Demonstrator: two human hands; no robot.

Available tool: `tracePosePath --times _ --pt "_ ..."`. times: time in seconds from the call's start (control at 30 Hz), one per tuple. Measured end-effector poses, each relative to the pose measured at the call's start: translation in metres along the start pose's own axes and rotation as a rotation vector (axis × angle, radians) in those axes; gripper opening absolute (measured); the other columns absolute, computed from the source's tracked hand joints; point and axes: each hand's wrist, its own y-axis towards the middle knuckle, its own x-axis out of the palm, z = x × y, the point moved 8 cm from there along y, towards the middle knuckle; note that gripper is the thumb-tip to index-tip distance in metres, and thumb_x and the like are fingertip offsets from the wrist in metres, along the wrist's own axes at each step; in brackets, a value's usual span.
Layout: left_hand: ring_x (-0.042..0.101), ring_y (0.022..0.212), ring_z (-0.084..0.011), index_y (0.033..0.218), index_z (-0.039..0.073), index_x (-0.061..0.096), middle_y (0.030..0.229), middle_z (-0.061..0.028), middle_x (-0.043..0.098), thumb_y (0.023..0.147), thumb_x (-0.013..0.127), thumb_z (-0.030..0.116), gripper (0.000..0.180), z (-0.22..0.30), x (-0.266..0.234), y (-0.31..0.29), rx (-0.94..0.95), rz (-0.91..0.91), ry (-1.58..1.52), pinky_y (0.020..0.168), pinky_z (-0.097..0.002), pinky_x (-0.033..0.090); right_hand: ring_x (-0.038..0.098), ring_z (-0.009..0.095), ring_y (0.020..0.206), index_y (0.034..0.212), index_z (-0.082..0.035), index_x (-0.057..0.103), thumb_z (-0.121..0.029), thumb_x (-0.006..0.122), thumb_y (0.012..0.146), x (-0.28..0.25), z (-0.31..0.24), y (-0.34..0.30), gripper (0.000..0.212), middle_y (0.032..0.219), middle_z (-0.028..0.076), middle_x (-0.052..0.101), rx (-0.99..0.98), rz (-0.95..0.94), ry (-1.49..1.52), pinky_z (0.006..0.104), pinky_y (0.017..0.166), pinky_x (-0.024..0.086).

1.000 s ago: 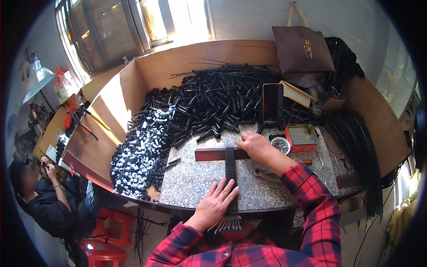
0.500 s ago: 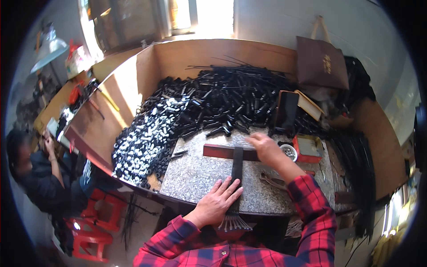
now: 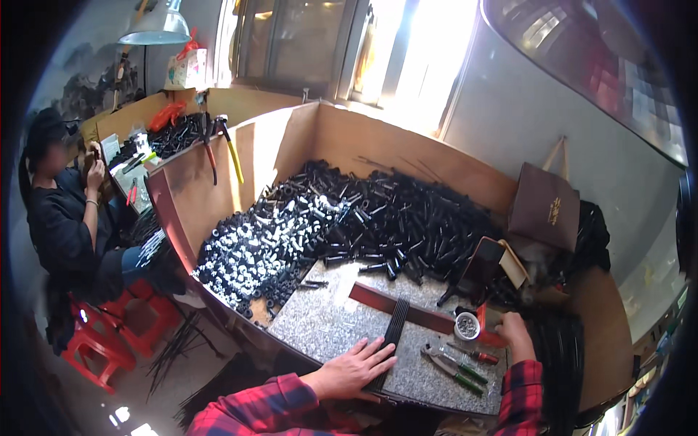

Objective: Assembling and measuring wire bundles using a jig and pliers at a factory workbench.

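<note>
My left hand [image 3: 352, 369] lies flat, fingers stretched out, on a row of thin black rods [image 3: 396, 323]. The rods cross a dark red bar [image 3: 371, 296] on the speckled stone board [image 3: 327, 312]. At the board's right side my right hand [image 3: 516, 338] has curled fingers at a red tray [image 3: 493, 317]; whatever they hold is hidden. Beside that tray stands a white cup [image 3: 467, 327] of small metal pieces. Pliers with green handles [image 3: 465, 379] and a red-handled tool [image 3: 483, 357] lie nearer me.
Short black tubes [image 3: 392, 218] are heaped behind the board, inside wooden walls [image 3: 422, 156]. Long black rods [image 3: 558, 356] hang at the right. A phone [image 3: 483, 259] leans near a brown bag [image 3: 547, 207]. Leftward, a person [image 3: 62, 211] sits near red stools [image 3: 98, 349].
My right hand has moved from above the dark red bar to the red tray at the right. My left hand stays on the rods. The view has swung, showing more of the left side.
</note>
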Motion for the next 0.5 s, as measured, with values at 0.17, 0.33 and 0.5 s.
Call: tracePosePath --times 0.17,0.33,0.5 --pt "0.022 0.141 -0.0370 0.146 0.007 0.026 0.152 -0.0168 0.024 0.076 0.065 0.053 0.093 0.005 -0.008 0.000 0.008 -0.007 0.007 0.111 -0.0526 0.021 0.063 0.039 0.086 0.082 0.000 0.066 -0.014 0.072 0.067 0.001 0.004 0.000 0.022 0.086 0.022 0.065 -0.012 0.056 0.003 0.0452 0.077 0.052" --pt "0.022 0.141 -0.0338 0.146 0.008 0.028 0.151 -0.0153 0.027 0.073 0.067 0.060 0.098 0.005 -0.017 0.001 0.078 0.064 -0.076 0.112 -0.0523 0.019 0.060 0.039 0.097 0.089 -0.001 0.066 -0.012 0.071 0.069 -0.011 0.004 -0.006 0.023 0.097 0.022 0.063 0.015 0.125 -0.011 0.0451 0.085 0.049" --pt "0.033 0.137 -0.0308 0.142 0.007 0.035 0.145 -0.0140 0.040 0.071 0.076 0.050 0.093 0.010 -0.040 0.002 0.142 0.177 -0.410 0.112 -0.0492 0.023 0.060 0.039 0.095 0.085 -0.001 0.064 -0.012 0.070 0.069 -0.017 0.010 -0.010 0.020 0.095 0.021 0.062 0.051 0.238 0.122 0.0454 0.084 0.049"
